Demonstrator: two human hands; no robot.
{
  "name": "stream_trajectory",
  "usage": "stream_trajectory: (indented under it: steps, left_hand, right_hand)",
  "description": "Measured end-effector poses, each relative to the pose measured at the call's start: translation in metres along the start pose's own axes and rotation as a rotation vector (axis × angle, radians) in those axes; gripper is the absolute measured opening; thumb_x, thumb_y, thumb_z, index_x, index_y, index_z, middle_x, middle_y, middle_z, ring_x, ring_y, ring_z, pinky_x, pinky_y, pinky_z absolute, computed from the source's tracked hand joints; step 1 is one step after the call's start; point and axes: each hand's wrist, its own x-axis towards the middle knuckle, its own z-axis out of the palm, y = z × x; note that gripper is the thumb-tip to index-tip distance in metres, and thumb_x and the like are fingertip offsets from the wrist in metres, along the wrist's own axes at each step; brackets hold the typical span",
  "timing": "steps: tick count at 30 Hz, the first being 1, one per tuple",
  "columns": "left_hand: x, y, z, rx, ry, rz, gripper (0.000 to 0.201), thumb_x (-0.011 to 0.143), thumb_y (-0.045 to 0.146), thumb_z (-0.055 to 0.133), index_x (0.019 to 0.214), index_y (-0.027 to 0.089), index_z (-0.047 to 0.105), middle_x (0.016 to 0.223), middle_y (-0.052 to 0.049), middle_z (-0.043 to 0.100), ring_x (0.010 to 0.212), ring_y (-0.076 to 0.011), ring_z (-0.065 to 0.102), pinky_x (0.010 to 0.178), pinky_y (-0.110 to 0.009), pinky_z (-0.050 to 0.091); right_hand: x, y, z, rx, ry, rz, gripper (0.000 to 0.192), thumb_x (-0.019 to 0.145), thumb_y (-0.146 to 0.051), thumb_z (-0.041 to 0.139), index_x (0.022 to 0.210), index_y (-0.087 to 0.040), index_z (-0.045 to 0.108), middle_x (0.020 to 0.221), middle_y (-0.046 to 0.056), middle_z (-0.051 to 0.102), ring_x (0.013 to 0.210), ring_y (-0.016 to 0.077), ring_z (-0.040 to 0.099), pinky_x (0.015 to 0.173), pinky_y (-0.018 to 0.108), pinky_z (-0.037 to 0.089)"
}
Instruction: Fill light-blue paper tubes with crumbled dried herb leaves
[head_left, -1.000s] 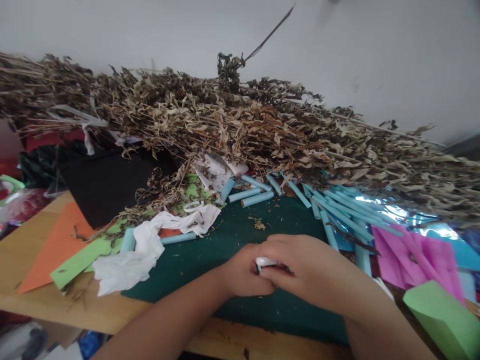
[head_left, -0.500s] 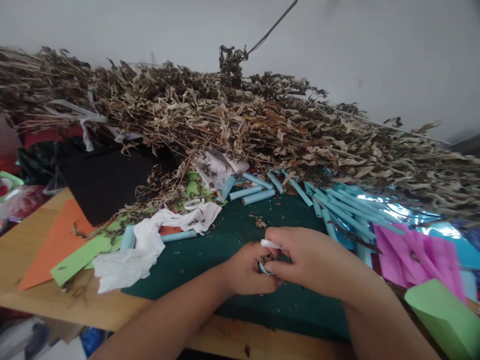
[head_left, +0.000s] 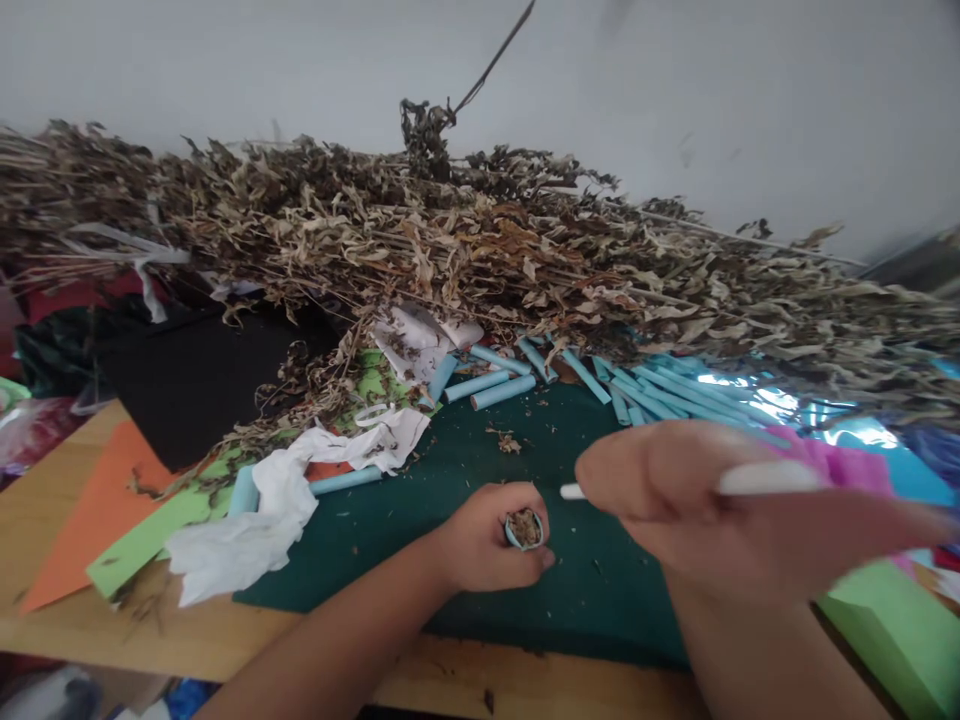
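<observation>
At the left, a crumpled white tissue (head_left: pixel 274 510) lies partly on the wooden surface (head_left: pixel 457 660) and partly on a dark green sheet (head_left: pixel 442 470). Next to the right comes the left hand (head_left: pixel 491 540), above this sheet. Its fingers are curled closely around a blue tube (head_left: pixel 513 541), with only the width of the tube between them. The mouth of the tube faces up, and dry leaf pieces (head_left: pixel 526 525) show inside it. Farther right is the right hand (head_left: pixel 675 490), blurred, its fingers folded around a white stick (head_left: pixel 572 491); I cannot tell how each finger lies. Half a second ago this hand was together with the left one at the tube; now it has moved away to the right, carrying the stick. So the tube's mouth is uncovered, and the work on the filling seems interrupted, at least briefly.
</observation>
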Motion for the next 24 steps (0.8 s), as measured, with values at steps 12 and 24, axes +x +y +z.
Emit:
stream_trajectory:
  steps: [12,24]
  left_hand:
    - [-0.003,-0.005,0.001,0.098,0.011,0.01,0.013,0.057,0.014,0.053,0.07,0.012,0.052,0.058,0.002,0.046,0.056,-0.0089,0.042,0.051,-0.019,0.036]
    - [-0.001,-0.005,0.002,0.046,0.018,-0.031,0.009,0.056,0.017,0.054,0.063,0.014,0.049,0.054,0.003,0.044,0.051,-0.0068,0.038,0.047,-0.017,0.035]
  right_hand:
    - [-0.005,0.016,0.028,0.361,0.026,0.04,0.051,0.072,-0.058,0.04,0.046,-0.017,0.025,0.041,-0.004,0.024,0.039,0.0082,0.025,0.04,0.025,0.021]
    - [-0.004,0.005,0.034,0.314,0.122,0.103,0.052,0.072,-0.055,0.045,0.043,-0.016,0.026,0.041,-0.003,0.025,0.039,0.009,0.029,0.041,0.026,0.026]
